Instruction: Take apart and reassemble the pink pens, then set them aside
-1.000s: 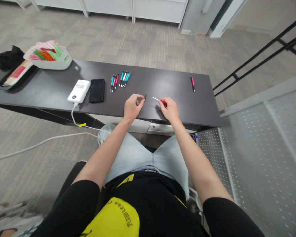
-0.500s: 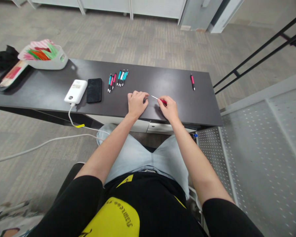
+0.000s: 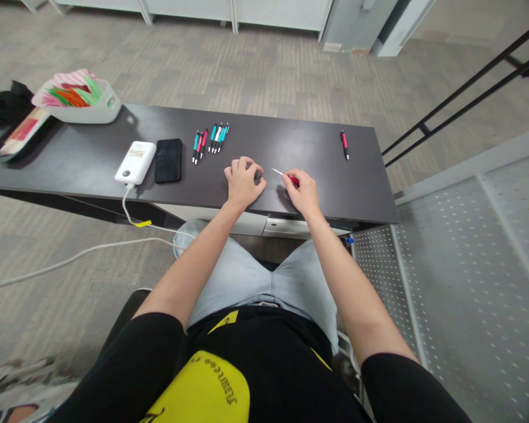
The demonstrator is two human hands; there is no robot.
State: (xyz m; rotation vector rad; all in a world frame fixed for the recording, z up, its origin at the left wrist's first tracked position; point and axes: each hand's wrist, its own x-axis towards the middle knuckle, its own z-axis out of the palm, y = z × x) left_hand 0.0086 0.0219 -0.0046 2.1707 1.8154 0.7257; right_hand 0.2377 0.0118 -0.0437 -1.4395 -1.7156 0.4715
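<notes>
Now, left hand: I am curling my left hand (image 3: 242, 182) tight on the desk (image 3: 291, 141), fingers folding around a small dark piece (image 3: 258, 175) (only a sliver of it is showing).
Right hand: my right hand (image 3: 302, 191) is pinching a red pen piece (image 3: 293, 179) between thumb and fingertips, with its thin white refill (image 3: 277, 172) pointing at the left hand and stopping just short of it.
Landmark: I am taking the white power bank (image 3: 135, 161) as my fixed spot; both hands are working well to its right, near the desk's front edge.
Phone: a black phone (image 3: 168, 160) is lying just right of the power bank.
Pens: a row of pens (image 3: 209, 140) is lying right of the power bank, past the phone and a little farther back.
Lone pen: a single red pen (image 3: 344, 144) is lying far right of the power bank.
Tub: a white tub (image 3: 106, 111) of coloured things is sitting behind and left of the power bank.
Cable: a white cable (image 3: 130, 208) is hanging from the power bank's near end.
</notes>
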